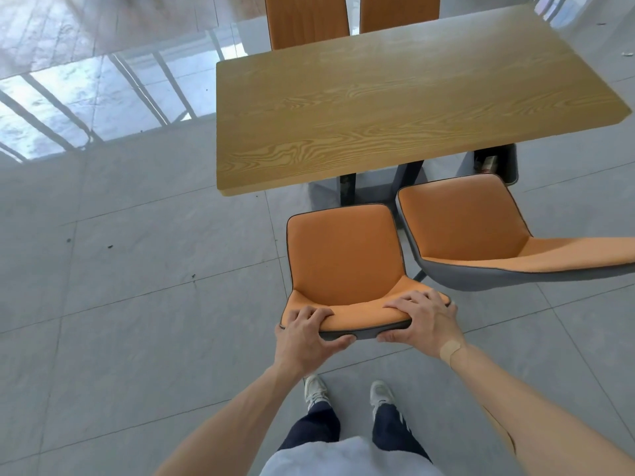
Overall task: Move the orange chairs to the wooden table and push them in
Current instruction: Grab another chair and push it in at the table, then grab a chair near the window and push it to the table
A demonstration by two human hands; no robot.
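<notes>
Orange chair (pixel 343 255) stands on the grey tiled floor (pixel 137 269) just short of the wooden table (pixel 395 108) near edge. I see my left hand (pixel 305 333) and right hand (pixel 422 321) both clamped over its backrest top. Beside it, right, sits a second orange chair (pixel 464 221); two more orange chairs (pixel 350 18) line the far edge.

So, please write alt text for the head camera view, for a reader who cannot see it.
Both hands, left hand and right hand, grip the backrest top of an orange chair facing a wooden table, not yet pushed in. A second orange chair stands beside it; two more are across the table.
</notes>
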